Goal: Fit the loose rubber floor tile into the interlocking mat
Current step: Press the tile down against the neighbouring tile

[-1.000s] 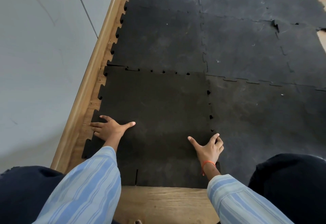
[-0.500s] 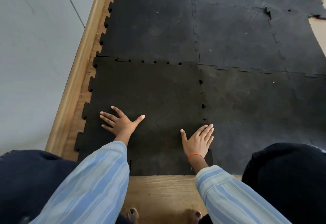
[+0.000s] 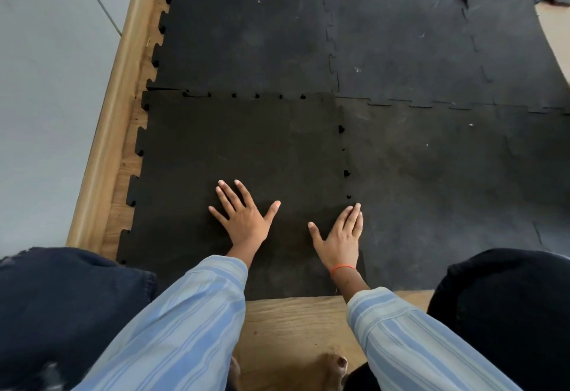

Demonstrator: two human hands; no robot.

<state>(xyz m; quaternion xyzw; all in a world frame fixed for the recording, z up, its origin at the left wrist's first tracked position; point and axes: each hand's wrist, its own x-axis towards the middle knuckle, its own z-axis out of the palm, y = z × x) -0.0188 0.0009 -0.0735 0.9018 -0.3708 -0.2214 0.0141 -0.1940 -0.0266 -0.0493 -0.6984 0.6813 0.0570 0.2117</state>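
The loose tile (image 3: 240,150) lies in the near-left corner of the interlocking mat (image 3: 416,60), beside the wooden skirting (image 3: 105,144) along the wall. Both hands are flat on it with each grip spread wide, holding nothing: the left hand (image 3: 243,218) near the tile's middle, the right hand (image 3: 340,238) by the right seam. The tile looks placed but not fully seated (small dark gaps show along the far and right seams). The near stretch of the right seam is partly hidden, so its fit is uncertain. What probably remains is pressing the teeth down along both seams.
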